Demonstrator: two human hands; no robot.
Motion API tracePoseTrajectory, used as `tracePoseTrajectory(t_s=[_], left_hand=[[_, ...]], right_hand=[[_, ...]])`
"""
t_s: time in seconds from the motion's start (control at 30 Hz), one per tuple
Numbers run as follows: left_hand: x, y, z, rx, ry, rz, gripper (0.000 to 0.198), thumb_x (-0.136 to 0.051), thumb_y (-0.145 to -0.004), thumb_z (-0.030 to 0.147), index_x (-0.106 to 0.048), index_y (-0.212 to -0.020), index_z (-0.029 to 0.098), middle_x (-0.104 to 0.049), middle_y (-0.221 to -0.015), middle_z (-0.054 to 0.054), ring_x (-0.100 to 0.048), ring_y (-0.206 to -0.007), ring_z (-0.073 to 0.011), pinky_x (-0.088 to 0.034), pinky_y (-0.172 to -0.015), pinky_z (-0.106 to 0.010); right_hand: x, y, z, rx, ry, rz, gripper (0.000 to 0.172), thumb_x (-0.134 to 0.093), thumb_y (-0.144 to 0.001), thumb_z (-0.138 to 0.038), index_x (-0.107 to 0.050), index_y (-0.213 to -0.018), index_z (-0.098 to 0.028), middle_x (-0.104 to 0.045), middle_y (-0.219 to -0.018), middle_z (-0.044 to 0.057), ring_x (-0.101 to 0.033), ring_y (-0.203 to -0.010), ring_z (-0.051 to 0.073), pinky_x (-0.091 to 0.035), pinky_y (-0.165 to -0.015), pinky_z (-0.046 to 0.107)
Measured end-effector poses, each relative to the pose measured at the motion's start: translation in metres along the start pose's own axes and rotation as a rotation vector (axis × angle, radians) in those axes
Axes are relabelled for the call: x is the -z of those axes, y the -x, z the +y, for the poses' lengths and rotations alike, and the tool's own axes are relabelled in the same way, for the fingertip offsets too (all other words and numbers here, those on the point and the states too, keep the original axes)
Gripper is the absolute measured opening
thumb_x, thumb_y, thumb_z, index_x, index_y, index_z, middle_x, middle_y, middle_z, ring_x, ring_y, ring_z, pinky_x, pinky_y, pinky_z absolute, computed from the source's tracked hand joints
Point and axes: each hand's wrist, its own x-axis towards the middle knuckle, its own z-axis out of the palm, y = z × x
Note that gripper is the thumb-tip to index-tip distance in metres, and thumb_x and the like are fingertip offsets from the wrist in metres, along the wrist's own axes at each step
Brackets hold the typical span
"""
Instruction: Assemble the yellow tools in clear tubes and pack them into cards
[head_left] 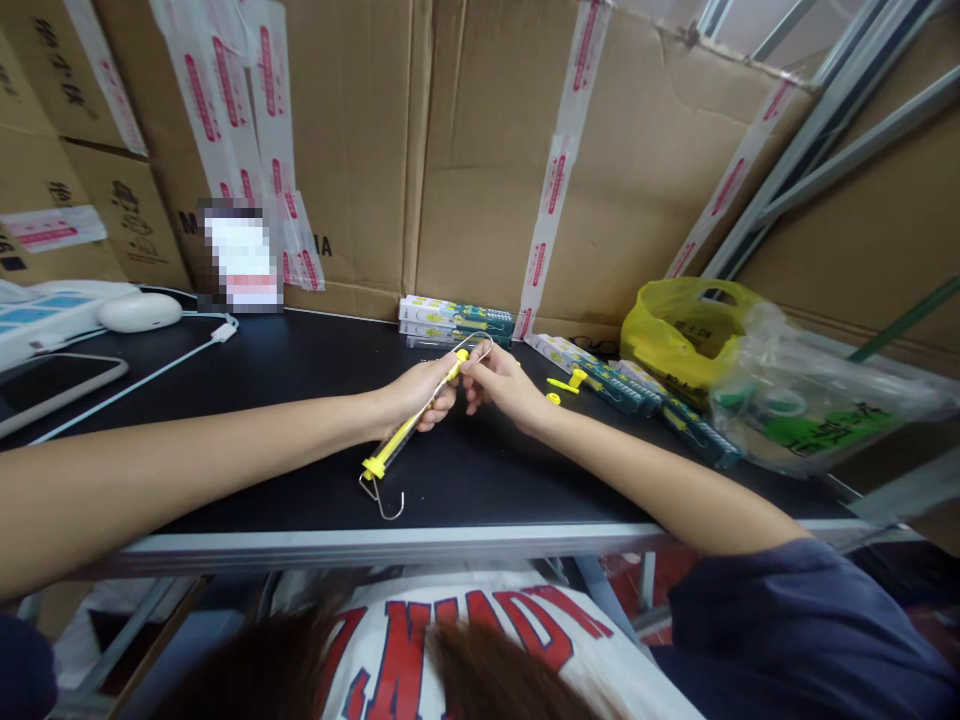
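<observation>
My left hand (421, 392) is closed around the clear tube of a yellow spring scale (395, 444) that slants down toward me over the black table (300, 390). A metal hook (384, 497) hangs from the scale's near yellow end. My right hand (496, 382) pinches the wire ring (480, 345) at the scale's far yellow end. Both hands meet above the middle of the table.
Boxed scales (455, 317) lie stacked at the back, more boxes (637, 390) to the right with loose yellow parts (566, 383). A yellow bag (686, 335) and a clear plastic bag (810, 405) sit far right. A white mouse (139, 311), cable and tablet lie left. Cardboard cartons form the back wall.
</observation>
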Motion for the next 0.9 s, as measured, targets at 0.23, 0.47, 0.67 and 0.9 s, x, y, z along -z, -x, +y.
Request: tracePoseTrajectory(t_s=[0.23,0.47,0.67,0.9], left_hand=[[-0.002,0.003,0.005,-0.01,0.15,-0.062,0.049,-0.027,-0.098,0.049,-0.045,-0.065,0.018,-0.032,-0.037,0.007,-0.025,-0.025,-0.0049,-0.023,-0.025,-0.014],[0.002,0.004,0.004,-0.09,0.228,-0.227,0.058,-0.032,-0.093,0.061,-0.052,-0.066,0.014,-0.03,-0.04,0.008,-0.023,-0.026,-0.0028,-0.025,-0.024,-0.014],[0.003,0.005,0.006,-0.074,0.217,-0.266,0.062,-0.031,-0.092,0.063,-0.053,-0.065,0.012,-0.03,-0.039,0.008,-0.021,-0.025,-0.0024,-0.025,-0.023,-0.014],[0.004,0.007,0.008,-0.057,0.225,-0.262,0.058,-0.031,-0.094,0.06,-0.052,-0.066,0.014,-0.031,-0.039,0.007,-0.023,-0.024,-0.0028,-0.025,-0.023,-0.013]], right_hand=[[0.002,-0.002,-0.007,-0.006,-0.176,-0.049,0.039,-0.075,-0.071,-0.035,-0.04,-0.075,-0.02,-0.055,-0.059,-0.009,-0.054,-0.05,0.006,-0.056,-0.052,0.023],[0.006,-0.001,-0.019,-0.011,-0.2,-0.113,0.035,-0.072,-0.073,-0.027,-0.039,-0.076,-0.02,-0.056,-0.059,-0.009,-0.056,-0.052,0.006,-0.058,-0.055,0.025],[0.007,0.0,-0.02,-0.033,-0.207,-0.118,0.03,-0.067,-0.075,-0.02,-0.037,-0.077,-0.02,-0.056,-0.056,-0.009,-0.055,-0.051,0.006,-0.058,-0.055,0.025],[0.006,0.002,-0.024,0.001,-0.175,-0.132,0.031,-0.067,-0.076,-0.021,-0.037,-0.077,-0.021,-0.054,-0.055,-0.01,-0.055,-0.051,0.005,-0.059,-0.057,0.025]])
